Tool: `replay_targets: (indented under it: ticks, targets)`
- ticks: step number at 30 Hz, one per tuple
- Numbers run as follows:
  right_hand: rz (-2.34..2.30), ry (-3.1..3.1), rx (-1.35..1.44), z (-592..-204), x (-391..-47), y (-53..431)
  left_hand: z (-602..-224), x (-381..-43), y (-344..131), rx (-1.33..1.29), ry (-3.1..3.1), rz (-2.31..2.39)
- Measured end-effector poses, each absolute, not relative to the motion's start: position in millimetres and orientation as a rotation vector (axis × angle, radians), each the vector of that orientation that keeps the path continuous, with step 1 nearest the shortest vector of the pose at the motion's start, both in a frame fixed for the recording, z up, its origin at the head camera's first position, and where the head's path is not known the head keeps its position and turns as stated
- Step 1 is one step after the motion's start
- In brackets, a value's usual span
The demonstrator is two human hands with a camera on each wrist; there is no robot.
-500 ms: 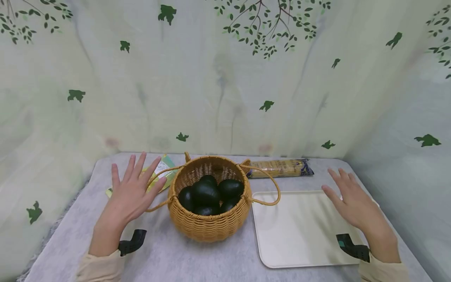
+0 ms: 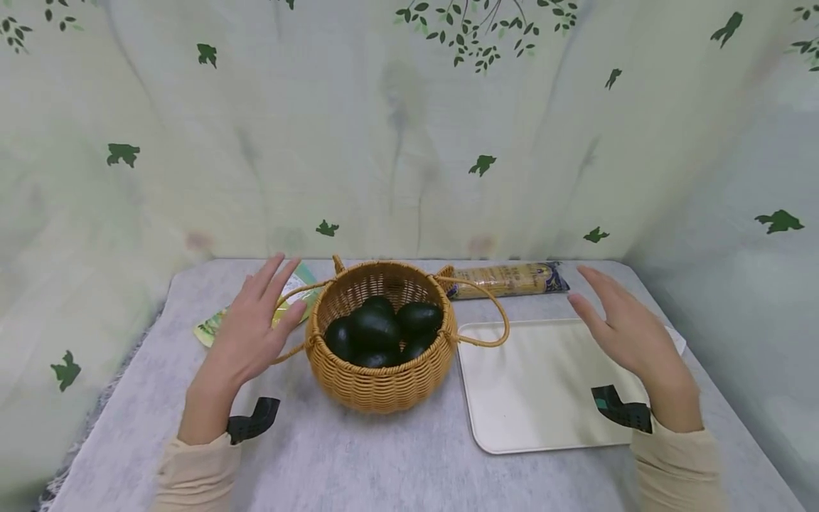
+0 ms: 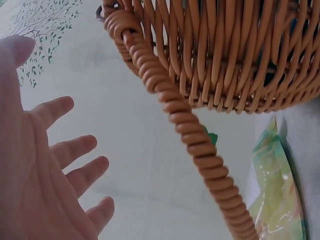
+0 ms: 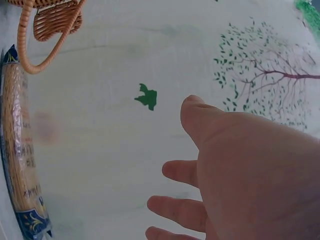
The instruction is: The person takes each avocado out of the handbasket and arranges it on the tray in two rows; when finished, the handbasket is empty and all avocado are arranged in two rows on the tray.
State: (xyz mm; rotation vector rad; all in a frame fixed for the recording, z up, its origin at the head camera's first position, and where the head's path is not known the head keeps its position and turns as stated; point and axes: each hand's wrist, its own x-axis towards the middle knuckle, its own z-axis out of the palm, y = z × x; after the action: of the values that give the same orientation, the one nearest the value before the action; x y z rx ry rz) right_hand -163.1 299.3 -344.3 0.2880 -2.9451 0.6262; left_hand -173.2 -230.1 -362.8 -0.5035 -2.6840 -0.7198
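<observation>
Several dark green avocados (image 2: 374, 333) lie inside a round wicker basket (image 2: 382, 387) with a looped handle on each side. My left hand (image 2: 251, 323) hovers at the basket's left, fingers extended, nothing held. In the left wrist view the wrapped basket handle (image 3: 192, 135) runs beside that hand, with a gap between them. Over the far right part of a white tray (image 2: 531, 398) my right hand (image 2: 627, 331) is raised, its fingers straight and holding nothing.
Behind the left hand lies a green and yellow packet (image 2: 211, 328). A long clear pack of noodles (image 2: 512, 279) rests at the back, behind the tray. A printed curtain (image 2: 358, 142) stands behind and beside the table (image 2: 358, 469).
Both hands have moved inward, toward the basket, and turned so the palms face each other more. The head view has tilted down slightly. Basket, tray and packets keep their places.
</observation>
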Motion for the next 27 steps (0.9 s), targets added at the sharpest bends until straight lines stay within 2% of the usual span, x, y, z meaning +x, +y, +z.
replay_targets:
  ticks: [14,27]
  targets:
    - [0.865,-2.738,0.502,-342.1,-174.7,246.1,-379.2,-180.7,-213.9,-0.617,-2.602,-1.110]
    - [1.215,-2.621,0.840,-343.8,-188.9,189.5,-400.3,-188.4,-198.4,-0.718,-2.685,-1.099]
